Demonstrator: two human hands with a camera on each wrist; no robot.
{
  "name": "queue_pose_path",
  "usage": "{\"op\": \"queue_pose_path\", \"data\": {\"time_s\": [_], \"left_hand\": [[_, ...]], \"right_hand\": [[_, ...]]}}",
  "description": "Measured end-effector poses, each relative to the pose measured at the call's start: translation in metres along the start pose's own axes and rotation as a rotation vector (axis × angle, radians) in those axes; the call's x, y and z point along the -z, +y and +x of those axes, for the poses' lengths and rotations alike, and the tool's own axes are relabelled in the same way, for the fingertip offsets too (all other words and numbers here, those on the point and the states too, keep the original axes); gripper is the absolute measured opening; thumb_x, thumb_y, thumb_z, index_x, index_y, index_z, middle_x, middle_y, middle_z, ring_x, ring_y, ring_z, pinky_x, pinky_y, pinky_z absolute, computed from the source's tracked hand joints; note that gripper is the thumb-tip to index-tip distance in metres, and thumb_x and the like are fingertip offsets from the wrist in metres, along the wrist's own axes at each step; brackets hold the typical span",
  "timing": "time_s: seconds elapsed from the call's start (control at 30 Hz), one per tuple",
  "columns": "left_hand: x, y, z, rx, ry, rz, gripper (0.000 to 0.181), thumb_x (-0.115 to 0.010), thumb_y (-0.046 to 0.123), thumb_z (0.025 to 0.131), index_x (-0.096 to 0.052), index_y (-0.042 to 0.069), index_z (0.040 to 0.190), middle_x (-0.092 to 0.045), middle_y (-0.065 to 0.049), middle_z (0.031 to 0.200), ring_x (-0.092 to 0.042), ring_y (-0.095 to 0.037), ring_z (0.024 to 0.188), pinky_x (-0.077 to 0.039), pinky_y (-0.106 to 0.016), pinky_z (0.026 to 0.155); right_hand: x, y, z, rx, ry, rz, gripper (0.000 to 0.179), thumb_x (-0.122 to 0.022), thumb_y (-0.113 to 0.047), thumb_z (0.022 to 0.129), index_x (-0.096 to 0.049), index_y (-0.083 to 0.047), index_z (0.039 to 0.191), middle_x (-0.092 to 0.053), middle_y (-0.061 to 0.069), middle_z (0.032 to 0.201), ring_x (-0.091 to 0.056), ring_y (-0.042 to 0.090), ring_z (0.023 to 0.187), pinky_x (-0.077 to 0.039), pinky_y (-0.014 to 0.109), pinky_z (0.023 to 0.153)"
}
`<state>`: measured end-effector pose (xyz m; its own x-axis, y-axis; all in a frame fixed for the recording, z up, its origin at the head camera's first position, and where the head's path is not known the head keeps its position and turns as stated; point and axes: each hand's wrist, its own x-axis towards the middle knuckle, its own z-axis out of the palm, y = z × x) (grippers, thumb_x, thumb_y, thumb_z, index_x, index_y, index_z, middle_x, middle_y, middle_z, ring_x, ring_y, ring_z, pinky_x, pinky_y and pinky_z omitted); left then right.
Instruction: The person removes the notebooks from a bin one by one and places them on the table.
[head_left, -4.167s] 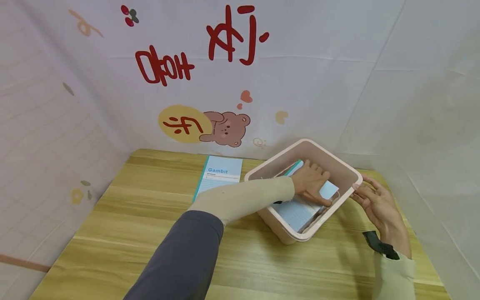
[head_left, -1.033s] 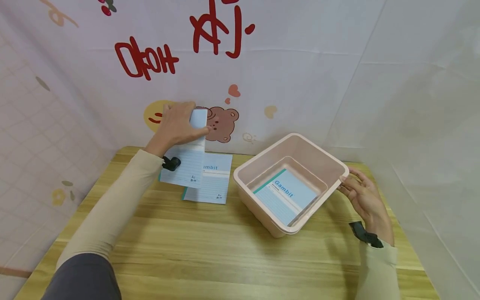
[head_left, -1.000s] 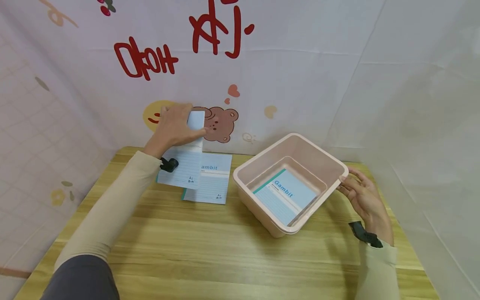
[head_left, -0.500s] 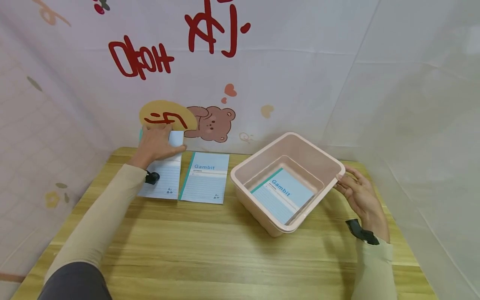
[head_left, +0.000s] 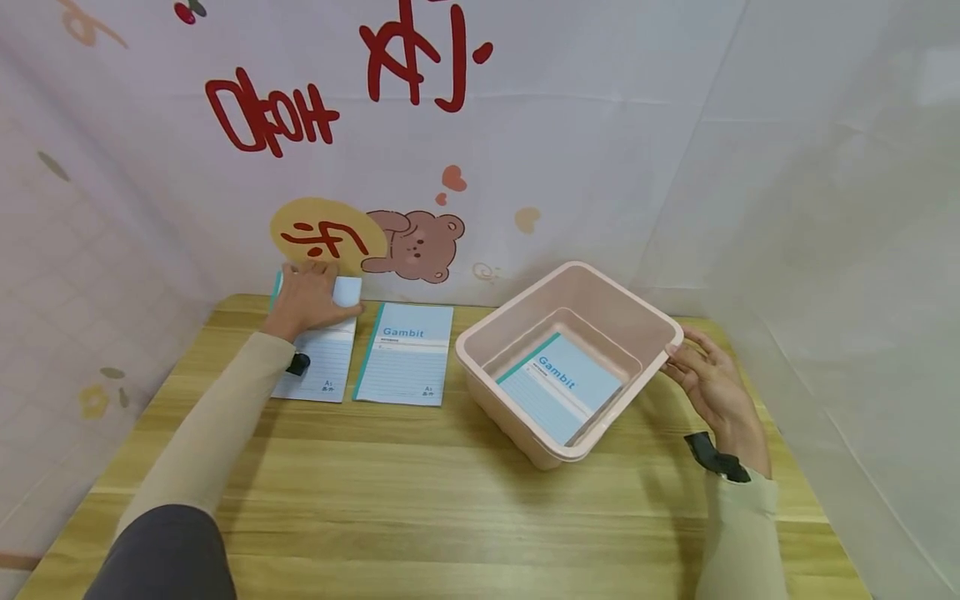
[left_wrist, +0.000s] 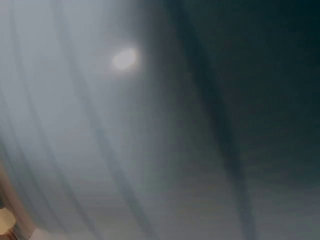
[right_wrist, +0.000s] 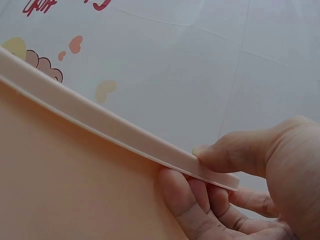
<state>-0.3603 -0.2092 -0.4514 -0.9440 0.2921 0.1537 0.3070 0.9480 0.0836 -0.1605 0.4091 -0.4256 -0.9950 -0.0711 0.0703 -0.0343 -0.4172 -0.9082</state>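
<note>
In the head view a light-blue A5 notebook [head_left: 318, 371] lies at the table's far left, its upper part under my left hand [head_left: 309, 298]. That hand grips it with the fingers at the top edge and the thumb at the right edge. In the left wrist view the notebook's lined cover [left_wrist: 100, 125] fills the picture, blurred. Beside it lies a second notebook [head_left: 405, 358] marked Gambit. A third notebook [head_left: 561, 392] lies inside a pale pink plastic basin [head_left: 585, 447]. My right hand [head_left: 712, 387] pinches the basin's rim [right_wrist: 125, 132], thumb above and fingers beneath.
The wooden table [head_left: 465, 517] runs up to a white wall cloth [head_left: 585, 167] with red characters and a printed bear [head_left: 423, 246]. Side cloths stand close at the left and right table edges.
My left hand took a notebook from the basin, carried it left above the middle notebook and lowered it to the table at the far left. The right hand stays on the rim.
</note>
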Motion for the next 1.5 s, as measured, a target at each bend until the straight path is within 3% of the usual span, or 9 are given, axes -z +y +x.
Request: {"op": "queue_pose_path", "data": {"time_s": [0.2,0.33,0.47,0.73,0.87,1.07,1.3,1.5], "left_hand": [[-0.013,-0.001,0.005,0.008,-0.104,-0.024,0.099,-0.06,0.07,0.085,-0.042,-0.007,0.144,-0.042,-0.032,0.148,-0.032,-0.052,0.139,-0.019,-0.081,0.108],[-0.019,0.002,0.002,0.031,-0.192,-0.041,0.098,-0.058,0.071,0.088,-0.04,-0.009,0.143,-0.042,-0.035,0.146,-0.036,-0.053,0.136,-0.025,-0.079,0.107],[-0.023,0.005,-0.001,0.035,-0.236,-0.036,0.092,-0.055,0.069,0.092,-0.044,-0.01,0.138,-0.045,-0.036,0.141,-0.043,-0.052,0.129,-0.031,-0.077,0.106],[-0.026,0.007,-0.006,0.054,-0.228,-0.105,0.079,-0.057,0.066,0.093,-0.05,-0.003,0.13,-0.046,-0.03,0.135,-0.042,-0.046,0.125,-0.028,-0.076,0.107],[-0.024,0.008,-0.008,0.055,-0.237,-0.132,0.082,-0.055,0.067,0.094,-0.047,0.0,0.14,-0.041,-0.03,0.143,-0.037,-0.046,0.132,-0.025,-0.077,0.109],[-0.013,0.013,-0.014,0.037,-0.237,-0.142,0.091,-0.051,0.069,0.095,-0.035,0.003,0.155,-0.033,-0.032,0.155,-0.03,-0.05,0.142,-0.025,-0.079,0.108],[0.003,0.023,-0.017,0.036,-0.209,-0.241,0.087,-0.05,0.067,0.097,-0.028,0.01,0.16,-0.026,-0.027,0.163,-0.023,-0.048,0.149,-0.016,-0.079,0.114],[0.015,0.034,-0.021,-0.007,-0.204,-0.283,0.089,-0.047,0.071,0.097,-0.024,0.014,0.162,-0.022,-0.023,0.167,-0.019,-0.047,0.153,-0.013,-0.077,0.116]], "right_hand": [[-0.002,0.0,0.0,0.003,0.001,-0.008,0.048,-0.047,0.011,0.102,-0.029,0.002,0.145,-0.066,0.009,0.114,-0.072,0.016,0.094,-0.06,0.028,0.085],[-0.002,0.0,-0.001,0.006,0.0,-0.02,0.047,-0.047,0.01,0.102,-0.03,0.002,0.146,-0.065,0.009,0.115,-0.072,0.016,0.095,-0.06,0.027,0.085],[-0.001,0.001,-0.002,0.005,-0.001,-0.024,0.047,-0.047,0.01,0.102,-0.031,0.002,0.146,-0.065,0.009,0.115,-0.071,0.016,0.095,-0.059,0.027,0.086],[-0.002,0.0,-0.003,-0.014,0.019,-0.042,0.046,-0.047,0.008,0.103,-0.035,-0.003,0.146,-0.066,0.008,0.116,-0.072,0.015,0.096,-0.059,0.027,0.086],[-0.002,0.001,-0.003,-0.017,0.023,-0.024,0.046,-0.048,0.008,0.103,-0.033,-0.003,0.146,-0.067,0.008,0.116,-0.072,0.015,0.096,-0.059,0.027,0.085],[-0.002,0.003,-0.003,-0.006,0.002,0.041,0.046,-0.045,0.011,0.103,-0.031,0.0,0.145,-0.069,0.009,0.113,-0.073,0.018,0.094,-0.06,0.029,0.084],[-0.004,0.003,-0.003,0.001,0.008,0.026,0.047,-0.047,0.011,0.102,-0.031,-0.001,0.145,-0.069,0.009,0.114,-0.073,0.017,0.095,-0.06,0.028,0.084],[-0.004,0.003,-0.003,0.005,0.005,0.04,0.047,-0.046,0.012,0.102,-0.031,0.0,0.145,-0.069,0.009,0.114,-0.074,0.018,0.095,-0.06,0.029,0.084]]}}
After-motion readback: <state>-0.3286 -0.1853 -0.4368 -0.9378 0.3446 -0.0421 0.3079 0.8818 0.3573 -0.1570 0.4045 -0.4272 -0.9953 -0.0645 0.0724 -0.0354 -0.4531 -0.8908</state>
